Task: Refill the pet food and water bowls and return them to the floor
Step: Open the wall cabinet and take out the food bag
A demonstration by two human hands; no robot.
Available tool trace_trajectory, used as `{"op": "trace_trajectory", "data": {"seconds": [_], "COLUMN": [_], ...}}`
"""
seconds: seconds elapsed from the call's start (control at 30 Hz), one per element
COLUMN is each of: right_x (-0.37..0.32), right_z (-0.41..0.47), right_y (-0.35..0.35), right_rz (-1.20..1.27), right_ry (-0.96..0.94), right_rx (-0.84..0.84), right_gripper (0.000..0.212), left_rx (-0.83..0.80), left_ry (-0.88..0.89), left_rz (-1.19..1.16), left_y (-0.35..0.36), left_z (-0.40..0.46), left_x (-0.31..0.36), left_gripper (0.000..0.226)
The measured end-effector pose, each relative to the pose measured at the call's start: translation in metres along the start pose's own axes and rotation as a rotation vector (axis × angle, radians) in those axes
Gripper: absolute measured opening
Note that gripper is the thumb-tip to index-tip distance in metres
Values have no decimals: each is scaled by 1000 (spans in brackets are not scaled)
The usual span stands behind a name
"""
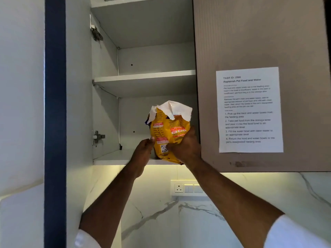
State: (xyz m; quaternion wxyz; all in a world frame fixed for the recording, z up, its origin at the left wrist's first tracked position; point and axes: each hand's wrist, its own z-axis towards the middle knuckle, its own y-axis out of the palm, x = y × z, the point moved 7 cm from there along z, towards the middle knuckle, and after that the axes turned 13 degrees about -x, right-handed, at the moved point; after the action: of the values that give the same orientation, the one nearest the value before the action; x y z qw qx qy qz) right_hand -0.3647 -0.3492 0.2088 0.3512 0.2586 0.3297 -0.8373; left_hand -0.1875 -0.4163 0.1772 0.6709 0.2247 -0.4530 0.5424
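A yellow pet food bag [167,130] with a torn white top stands upright at the front edge of the lowest shelf [114,158] of an open wall cupboard. My right hand [186,147] grips the bag's lower right side, fingers curled round it. On the bag's left side is my left hand [143,149], thumb on the edge. No bowls are in view.
The open cupboard door [55,104] stands edge-on at the left. A closed brown door [259,42] on the right carries a printed task sheet [249,110]. Two upper shelves [145,76] hold nothing visible. Below are a marble backsplash and a wall socket [179,188].
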Motion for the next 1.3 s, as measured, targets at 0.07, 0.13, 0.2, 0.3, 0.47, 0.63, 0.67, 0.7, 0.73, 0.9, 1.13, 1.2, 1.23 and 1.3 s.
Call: {"op": "trace_trajectory", "data": {"seconds": [0.07,0.13,0.2,0.3,0.47,0.63,0.67,0.7,0.73,0.9,1.13,1.2,1.23,1.3], "right_x": [-2,-5,-8,-7,0,23,29,35,42,85,180,213,231,267], "right_z": [-9,-18,-30,-49,-79,-120,-129,-137,-147,-195,-247,-260,-266,-279], "right_y": [-10,-21,-34,-54,-79,-97,-100,-102,-103,-100,-90,-84,-81,-73], "right_rz": [50,75,100,121,91,81,87,94,93,41,-3,-20,-25,-27], "right_ry": [-39,-77,-122,-157,-187,-149,-133,-122,-105,-34,113,172,203,274], "right_rx": [-55,-112,-141,-180,-257,-293,-302,-306,-313,-326,-296,-301,-311,-336], "right_gripper": [100,99,101,102,105,103,103,103,104,102,100,97,94,93], "left_rx": [-125,-208,-257,-313,-354,-355,-360,-365,-368,-416,-560,-573,-566,-581], "left_ry": [29,63,80,105,106,49,46,40,24,-80,-200,-262,-295,-361], "left_rz": [-74,-129,-163,-151,-78,-28,-28,-29,-29,-27,-27,-40,-45,-38], "left_y": [10,18,22,34,51,80,87,93,101,137,199,214,222,236], "left_z": [-4,-12,-18,-32,-57,-91,-98,-105,-112,-143,-158,-159,-159,-160], "left_x": [2,10,16,26,38,32,30,26,22,-16,-92,-123,-141,-179], "left_gripper": [74,85,100,106,103,106,106,108,109,90,66,68,68,67]}}
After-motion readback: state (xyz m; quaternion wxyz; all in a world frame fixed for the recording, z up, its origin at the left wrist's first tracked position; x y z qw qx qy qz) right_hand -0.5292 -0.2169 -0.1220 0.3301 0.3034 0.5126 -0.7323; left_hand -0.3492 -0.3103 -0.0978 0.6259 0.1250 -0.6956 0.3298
